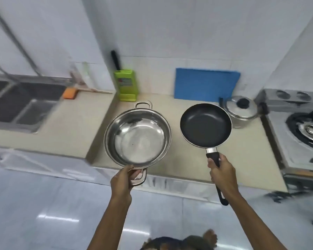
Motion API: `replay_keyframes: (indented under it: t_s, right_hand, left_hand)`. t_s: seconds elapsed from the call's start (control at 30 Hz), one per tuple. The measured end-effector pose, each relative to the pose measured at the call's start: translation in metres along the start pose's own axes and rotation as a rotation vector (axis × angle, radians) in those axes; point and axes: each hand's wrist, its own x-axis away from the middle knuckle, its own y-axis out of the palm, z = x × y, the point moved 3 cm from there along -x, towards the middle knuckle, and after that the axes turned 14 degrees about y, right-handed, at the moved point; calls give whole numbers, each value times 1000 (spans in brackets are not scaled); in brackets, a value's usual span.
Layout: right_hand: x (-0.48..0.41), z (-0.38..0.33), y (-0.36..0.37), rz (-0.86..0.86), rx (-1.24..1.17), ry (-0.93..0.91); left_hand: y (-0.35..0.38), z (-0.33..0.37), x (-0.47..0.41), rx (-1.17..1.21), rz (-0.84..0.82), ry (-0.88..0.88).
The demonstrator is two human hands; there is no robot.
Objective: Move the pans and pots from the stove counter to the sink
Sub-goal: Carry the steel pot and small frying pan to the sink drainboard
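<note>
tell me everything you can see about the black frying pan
The black frying pan is round and shallow, with a dark non-stick-looking inside, a thin silvery rim and a shiny metal neck joining a long black handle. It looks empty and clean. The right hand has a closed grip around the handle, holding the pan roughly level above the beige counter, to the right of the steel pot. Nothing else touches it.

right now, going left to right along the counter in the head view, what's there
sink → orange sponge → green knife block → steel pot in the left hand → black frying pan in the right hand → lidded pot → gas stove
</note>
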Motion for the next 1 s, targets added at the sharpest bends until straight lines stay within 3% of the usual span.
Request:
replay_keyframes:
  t_s: [0.23, 0.47, 0.77, 1.0]
  right_hand:
    - [80, -120, 183, -338, -38, -197]
    - [163, -205, 362, -650, 110, -366]
    - [222, -291, 596, -834, 267, -459]
    - [262, -368, 752, -902, 297, -418]
  left_hand:
    - [-186, 103, -23, 118, 246, 176]
    - [-347, 157, -41, 239, 541, 251]
    - [-514, 213, -133, 341, 833, 251]
    - [-606, 286, -219, 393, 869, 234]
